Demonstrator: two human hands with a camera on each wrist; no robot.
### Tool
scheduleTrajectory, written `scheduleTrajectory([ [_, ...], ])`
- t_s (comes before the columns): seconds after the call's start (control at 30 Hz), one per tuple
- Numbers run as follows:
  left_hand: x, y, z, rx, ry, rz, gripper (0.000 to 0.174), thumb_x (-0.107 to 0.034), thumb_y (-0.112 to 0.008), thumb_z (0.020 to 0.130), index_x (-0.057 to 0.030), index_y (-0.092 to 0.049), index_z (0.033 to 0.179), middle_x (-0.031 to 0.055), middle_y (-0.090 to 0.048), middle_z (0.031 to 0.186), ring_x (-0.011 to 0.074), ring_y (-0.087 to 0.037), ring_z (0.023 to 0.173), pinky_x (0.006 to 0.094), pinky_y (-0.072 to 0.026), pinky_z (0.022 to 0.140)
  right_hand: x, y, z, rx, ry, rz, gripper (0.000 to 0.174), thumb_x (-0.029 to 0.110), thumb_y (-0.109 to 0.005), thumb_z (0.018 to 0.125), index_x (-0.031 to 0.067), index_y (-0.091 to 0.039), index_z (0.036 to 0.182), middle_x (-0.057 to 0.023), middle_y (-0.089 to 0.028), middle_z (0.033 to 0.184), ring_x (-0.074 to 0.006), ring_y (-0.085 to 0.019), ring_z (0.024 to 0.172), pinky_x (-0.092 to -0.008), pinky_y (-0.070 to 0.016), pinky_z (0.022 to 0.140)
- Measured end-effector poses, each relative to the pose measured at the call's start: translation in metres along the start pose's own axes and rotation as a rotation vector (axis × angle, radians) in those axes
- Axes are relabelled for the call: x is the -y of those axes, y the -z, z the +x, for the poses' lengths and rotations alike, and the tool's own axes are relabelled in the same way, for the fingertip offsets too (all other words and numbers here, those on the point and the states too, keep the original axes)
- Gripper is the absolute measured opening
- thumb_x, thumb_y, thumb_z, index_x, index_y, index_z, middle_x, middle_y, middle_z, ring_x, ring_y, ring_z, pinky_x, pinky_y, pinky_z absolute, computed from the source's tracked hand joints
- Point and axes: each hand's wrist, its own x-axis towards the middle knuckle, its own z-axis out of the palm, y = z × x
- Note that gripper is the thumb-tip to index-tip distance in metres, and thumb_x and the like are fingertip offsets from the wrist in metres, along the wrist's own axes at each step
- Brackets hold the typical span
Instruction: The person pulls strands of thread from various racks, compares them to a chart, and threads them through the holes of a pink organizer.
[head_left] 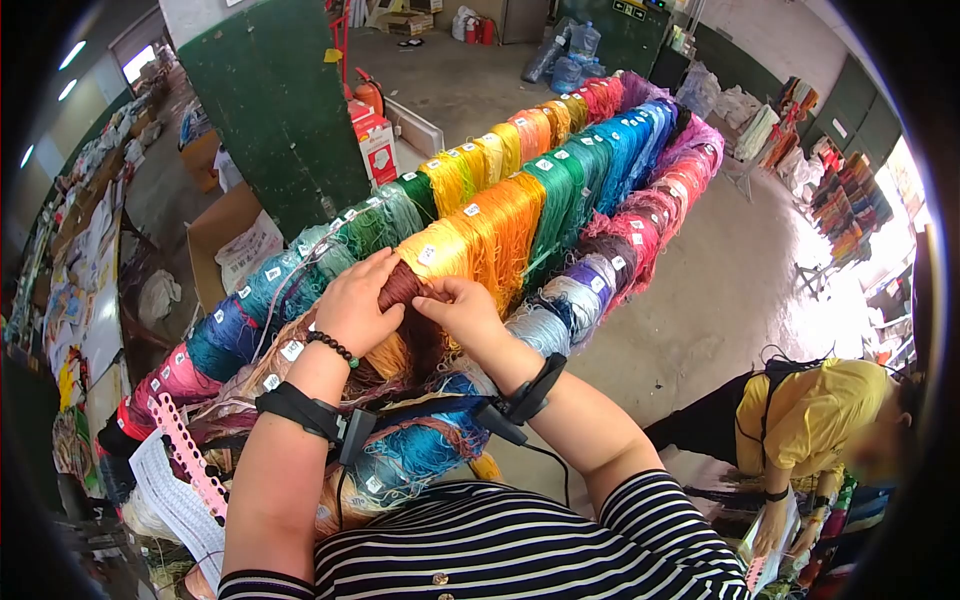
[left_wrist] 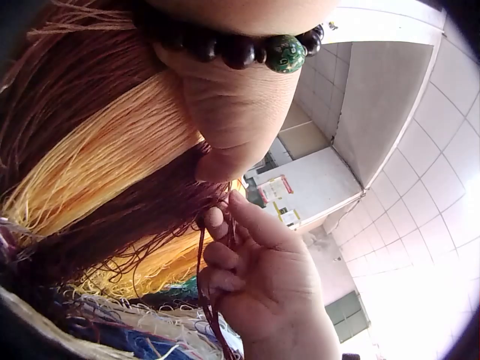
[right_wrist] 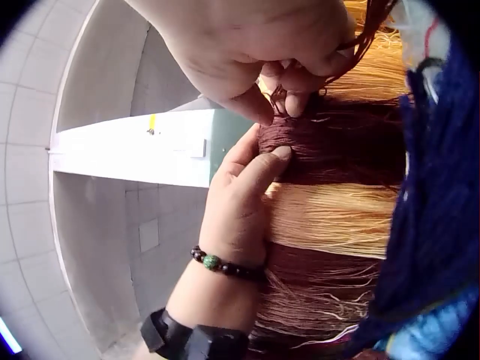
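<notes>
My two hands sit close together at the top of a dark maroon hank of fine thread [head_left: 402, 286], which hangs in the middle row between a bright golden-orange thread hank [head_left: 490, 230] and a paler gold thread hank [right_wrist: 330, 217]. My left hand [head_left: 358, 300] is clasped over the hank's crown, thumb on the near side and fingers beyond, which I take to be for steadying it where it folds over. My right hand [head_left: 468, 315] pinches a few loose maroon strands [right_wrist: 367, 37] with bent fingers, probably to hold them apart from the mass; whether our fingertips touch, I can't tell. Small white paper labels [head_left: 426, 254] sit on top of hanks, likely so each colour can be read from above. The neighbouring hanks press right up to the maroon one's edges, so sideways room is tight. A blue thread row [head_left: 265, 285] bounds my left, a pink-to-pale-blue thread row [head_left: 640, 235] my right; above my hands the air is open, and past the right row lies bare concrete floor [head_left: 700, 300].
</notes>
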Motion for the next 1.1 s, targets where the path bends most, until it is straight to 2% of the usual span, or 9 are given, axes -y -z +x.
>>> scheduleTrajectory([
  [0.13, -0.002, 0.001, 0.000, -0.004, 0.016, -0.016, 0.062, -0.021, -0.068, 0.071, -0.0074, -0.053, 0.129, 0.0120, -0.053, 0.134, 0.0300, -0.052, 0.119, 0.0383, -0.0410, 0.102, 0.012, -0.003, -0.004, -0.074, 0.076, -0.312, 0.021, 0.018, -0.069, 0.083, -0.0012, -0.068, 0.092, -0.0071, -0.068, 0.077, -0.0130, -0.061, 0.068, -0.0279, -0.0485, 0.064],
  [0.23, -0.002, 0.001, 0.000, -0.006, 0.015, -0.023, 0.062, -0.020, -0.069, 0.070, -0.0072, -0.054, 0.128, 0.0122, -0.054, 0.133, 0.0302, -0.053, 0.119, 0.0384, -0.0413, 0.102, 0.015, 0.000, -0.007, -0.114, 0.054, -0.194, 0.021, 0.018, -0.069, 0.083, -0.0008, -0.068, 0.092, -0.0092, -0.069, 0.079, -0.0147, -0.062, 0.069, -0.0283, -0.0489, 0.066],
  [0.43, -0.003, 0.002, 0.000, -0.011, 0.013, -0.028, 0.061, -0.020, -0.069, 0.070, -0.0069, -0.054, 0.128, 0.0125, -0.054, 0.133, 0.0305, -0.053, 0.118, 0.0386, -0.0418, 0.101, -0.001, 0.004, 0.007, -0.003, 0.033, 0.081, 0.015, 0.015, -0.067, 0.085, 0.0001, -0.066, 0.089, -0.0027, -0.065, 0.074, -0.0124, -0.058, 0.065, -0.0269, -0.0470, 0.063],
  [0.53, -0.002, 0.002, 0.000, -0.010, 0.004, -0.030, 0.061, -0.020, -0.069, 0.070, -0.0068, -0.054, 0.128, 0.0128, -0.054, 0.132, 0.0306, -0.053, 0.118, 0.0386, -0.0418, 0.101, 0.001, 0.008, 0.011, 0.062, -0.078, 0.265, 0.012, 0.013, -0.065, 0.086, 0.0014, -0.065, 0.088, 0.0010, -0.062, 0.073, -0.0109, -0.055, 0.064, -0.0259, -0.0458, 0.061],
  [0.63, -0.003, 0.004, 0.000, -0.007, 0.005, -0.035, 0.061, -0.020, -0.069, 0.070, -0.0066, -0.054, 0.128, 0.0131, -0.055, 0.132, 0.0306, -0.053, 0.118, 0.0386, -0.0418, 0.101, 0.003, 0.007, 0.009, 0.077, -0.064, 0.156, 0.013, 0.015, -0.065, 0.085, 0.0014, -0.066, 0.087, -0.0029, -0.064, 0.072, -0.0135, -0.058, 0.063, -0.0278, -0.0471, 0.061],
  [0.73, 0.000, 0.001, 0.000, -0.017, -0.002, -0.033, 0.061, -0.020, -0.069, 0.070, -0.0065, -0.054, 0.127, 0.0132, -0.055, 0.132, 0.0306, -0.053, 0.118, 0.0387, -0.0417, 0.101, 0.015, 0.001, 0.000, -0.055, 0.078, -0.272, 0.017, 0.020, -0.067, 0.082, 0.0030, -0.068, 0.086, -0.0103, -0.067, 0.073, -0.0228, -0.064, 0.064, -0.0336, -0.0501, 0.063],
  [0.83, -0.001, 0.001, 0.000, -0.022, -0.002, -0.020, 0.060, -0.020, -0.069, 0.070, -0.0063, -0.054, 0.127, 0.0132, -0.054, 0.132, 0.0306, -0.053, 0.118, 0.0386, -0.0416, 0.101, 0.027, -0.005, -0.008, -0.134, 0.150, -0.486, 0.022, 0.026, -0.068, 0.080, 0.0049, -0.069, 0.086, -0.0162, -0.067, 0.077, -0.0317, -0.066, 0.072, -0.0394, -0.0518, 0.066],
  [0.93, 0.001, -0.001, 0.000, -0.024, -0.001, -0.028, 0.060, -0.020, -0.068, 0.071, -0.0064, -0.054, 0.127, 0.0132, -0.054, 0.132, 0.0305, -0.053, 0.119, 0.0385, -0.0414, 0.102, 0.032, -0.008, -0.009, -0.118, 0.136, -0.512, 0.022, 0.028, -0.067, 0.080, 0.0064, -0.070, 0.087, -0.0165, -0.067, 0.079, -0.0347, -0.065, 0.075, -0.0416, -0.0520, 0.068],
  [1.1, 0.000, 0.000, 0.000, -0.017, 0.004, -0.026, 0.060, -0.021, -0.068, 0.071, -0.0071, -0.054, 0.128, 0.0131, -0.054, 0.133, 0.0305, -0.053, 0.118, 0.0387, -0.0416, 0.102, 0.019, -0.008, -0.003, -0.125, 0.170, -0.419, 0.019, 0.021, -0.068, 0.080, 0.0036, -0.069, 0.087, -0.0161, -0.067, 0.076, -0.0304, -0.066, 0.070, -0.0385, -0.0509, 0.065],
])
